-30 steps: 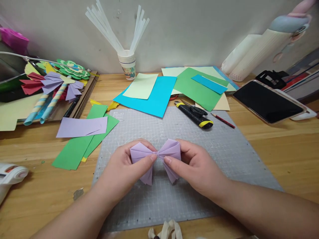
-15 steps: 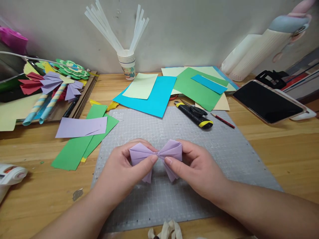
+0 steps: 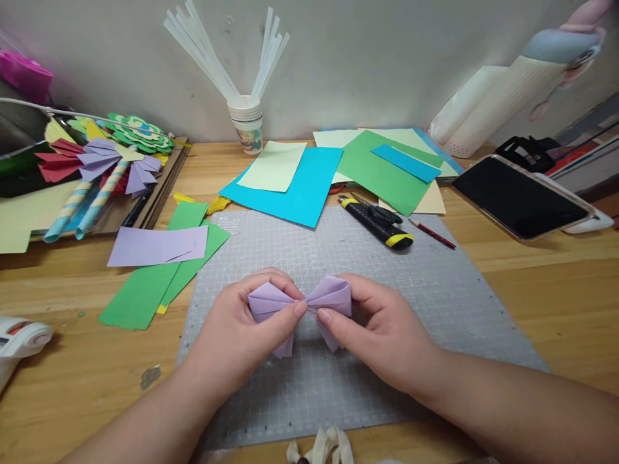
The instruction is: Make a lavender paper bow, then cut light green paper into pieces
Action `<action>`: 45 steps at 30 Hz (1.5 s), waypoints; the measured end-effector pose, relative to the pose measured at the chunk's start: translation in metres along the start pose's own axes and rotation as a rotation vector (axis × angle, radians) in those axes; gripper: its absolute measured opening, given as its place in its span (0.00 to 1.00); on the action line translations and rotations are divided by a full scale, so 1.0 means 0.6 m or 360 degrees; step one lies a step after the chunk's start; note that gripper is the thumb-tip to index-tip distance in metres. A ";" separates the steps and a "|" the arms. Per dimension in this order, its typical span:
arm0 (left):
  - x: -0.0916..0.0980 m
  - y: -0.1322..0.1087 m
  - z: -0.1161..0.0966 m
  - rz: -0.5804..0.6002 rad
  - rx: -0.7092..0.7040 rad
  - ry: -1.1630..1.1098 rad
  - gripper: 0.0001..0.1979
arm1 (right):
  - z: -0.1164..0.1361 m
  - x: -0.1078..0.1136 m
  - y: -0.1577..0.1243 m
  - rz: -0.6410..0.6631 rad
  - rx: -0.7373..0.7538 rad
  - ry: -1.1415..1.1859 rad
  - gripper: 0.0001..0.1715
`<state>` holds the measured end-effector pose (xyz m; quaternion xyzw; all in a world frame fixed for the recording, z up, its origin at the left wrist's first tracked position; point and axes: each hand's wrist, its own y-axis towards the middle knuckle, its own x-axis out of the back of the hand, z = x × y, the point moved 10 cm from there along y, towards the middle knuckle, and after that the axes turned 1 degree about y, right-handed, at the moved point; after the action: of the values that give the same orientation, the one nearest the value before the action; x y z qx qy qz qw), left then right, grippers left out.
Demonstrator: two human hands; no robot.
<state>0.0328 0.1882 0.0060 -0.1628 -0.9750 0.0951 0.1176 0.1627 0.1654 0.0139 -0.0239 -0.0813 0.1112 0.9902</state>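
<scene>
A folded purple paper bow [image 3: 329, 294] is held between both hands above the grey cutting mat [image 3: 387, 386]. My left hand [image 3: 246, 322] is closed on its left half, with the thumb near the pinched middle. On the right half, my right hand [image 3: 382, 328] grips with its thumb in front and its fingers behind, partly hidden. Two pleated tails hang below the bow's middle. To the left, a flat purple paper strip [image 3: 155, 247] lies across green paper strips [image 3: 140, 296].
Beyond the mat lie blue paper [image 3: 294, 203] and green paper [image 3: 382, 174]. A utility knife [image 3: 374, 222] and a pencil [image 3: 432, 233] rest on the mat. Paper cups [image 3: 250, 132] hold white sticks. A phone [image 3: 522, 196] leans at right; paper crafts [image 3: 106, 167] sit left.
The bow has tilted slightly, its left side dropping a little and shifting left. Both hands keep their grip on it, and the things around are unmoved.
</scene>
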 end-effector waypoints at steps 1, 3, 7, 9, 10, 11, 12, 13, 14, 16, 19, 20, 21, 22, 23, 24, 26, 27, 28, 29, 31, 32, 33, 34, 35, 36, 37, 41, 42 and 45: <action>-0.001 0.000 -0.001 0.0005 -0.0005 -0.0001 0.07 | 0.002 0.000 0.000 0.0001 0.0010 -0.0005 0.05; -0.002 -0.001 -0.003 0.0006 -0.0016 0.0005 0.07 | 0.005 -0.001 0.000 0.0005 0.0032 -0.0026 0.06; -0.001 0.000 -0.014 -0.0028 -0.0096 0.0031 0.05 | 0.009 -0.001 -0.002 0.0009 0.0076 -0.0101 0.07; 0.001 0.000 -0.020 -0.0039 -0.0148 0.0039 0.06 | 0.011 0.000 -0.003 0.0002 0.0097 -0.0133 0.07; 0.001 -0.001 -0.021 -0.0040 -0.0169 0.0042 0.06 | 0.013 0.001 -0.003 -0.0002 0.0108 -0.0143 0.07; 0.001 -0.001 -0.022 -0.0037 -0.0180 0.0044 0.06 | 0.014 0.002 -0.003 -0.0005 0.0120 -0.0152 0.07; 0.000 -0.001 -0.023 -0.0032 -0.0186 0.0050 0.06 | 0.016 0.001 -0.003 -0.0004 0.0131 -0.0157 0.07; 0.000 -0.001 -0.024 -0.0028 -0.0191 0.0056 0.06 | 0.017 0.001 -0.003 -0.0002 0.0138 -0.0160 0.07; 0.000 -0.002 -0.024 -0.0030 -0.0194 0.0061 0.06 | 0.018 0.001 -0.003 0.0000 0.0140 -0.0161 0.07; 0.001 -0.002 -0.025 -0.0034 -0.0195 0.0068 0.05 | 0.016 0.000 -0.002 0.0003 0.0127 -0.0147 0.07; 0.002 -0.002 -0.021 -0.0030 -0.0145 0.0062 0.05 | 0.007 0.005 -0.001 -0.0036 0.0072 -0.0041 0.05; 0.002 -0.002 -0.016 -0.0021 -0.0111 0.0058 0.06 | 0.003 0.007 0.000 -0.0051 0.0047 0.0015 0.04; 0.001 -0.003 -0.011 -0.0008 -0.0068 0.0050 0.08 | -0.002 0.008 0.000 -0.0060 0.0015 0.0075 0.04; 0.000 -0.003 -0.005 0.0008 -0.0022 0.0034 0.10 | -0.007 0.008 0.001 -0.0060 -0.0018 0.0135 0.04; -0.001 -0.003 0.001 0.0023 0.0016 0.0016 0.11 | -0.011 0.007 0.002 -0.0051 -0.0051 0.0187 0.04; -0.002 -0.003 0.005 0.0038 0.0038 -0.0005 0.11 | -0.015 0.005 0.002 -0.0036 -0.0082 0.0224 0.04; -0.003 -0.001 0.007 0.0040 0.0032 -0.0033 0.11 | -0.017 0.002 0.002 -0.0011 -0.0111 0.0249 0.05; -0.002 0.000 0.006 0.0031 0.0015 -0.0038 0.10 | -0.015 0.001 0.002 -0.0005 -0.0110 0.0236 0.05; -0.001 0.001 0.005 0.0022 -0.0002 -0.0039 0.10 | -0.013 0.001 0.001 -0.0004 -0.0101 0.0212 0.04; -0.001 0.002 0.003 0.0014 -0.0012 -0.0037 0.09 | -0.010 0.001 0.001 -0.0005 -0.0087 0.0184 0.04; -0.001 0.003 0.001 0.0004 -0.0027 -0.0030 0.08 | -0.003 0.002 0.000 -0.0012 -0.0048 0.0130 0.04; -0.001 0.003 -0.001 -0.0004 -0.0033 -0.0022 0.07 | 0.000 0.002 0.000 -0.0014 -0.0030 0.0101 0.05; 0.000 0.003 -0.003 -0.0016 -0.0045 -0.0011 0.07 | 0.002 0.001 0.000 -0.0014 -0.0012 0.0069 0.04; 0.000 0.002 -0.006 -0.0027 -0.0060 0.0001 0.06 | 0.004 0.001 0.000 -0.0014 0.0008 0.0036 0.04; 0.001 0.001 -0.009 -0.0034 -0.0078 0.0011 0.06 | 0.005 0.001 -0.001 -0.0011 0.0032 0.0000 0.05; 0.001 0.000 -0.014 -0.0038 -0.0107 0.0026 0.06 | 0.008 0.000 -0.001 -0.0004 0.0067 -0.0035 0.05; 0.002 -0.002 -0.021 -0.0047 -0.0161 0.0053 0.05 | 0.012 0.001 -0.002 -0.0007 0.0127 -0.0066 0.04; 0.015 -0.027 -0.085 -0.0191 -0.0709 0.0433 0.03 | 0.051 0.022 -0.019 -0.0181 0.0560 -0.0171 0.13; 0.016 -0.040 -0.104 -0.0241 -0.0898 0.0583 0.06 | 0.062 0.028 -0.026 -0.0227 0.0670 -0.0218 0.15; 0.010 -0.077 -0.139 -0.0327 -0.1309 0.0958 0.13 | 0.092 0.031 -0.043 -0.0256 0.0916 -0.0427 0.14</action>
<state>0.0356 0.1595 0.0969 -0.1190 -0.8657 -0.3589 0.3280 0.1768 0.1461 0.0727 0.2782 -0.1779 0.0531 0.9424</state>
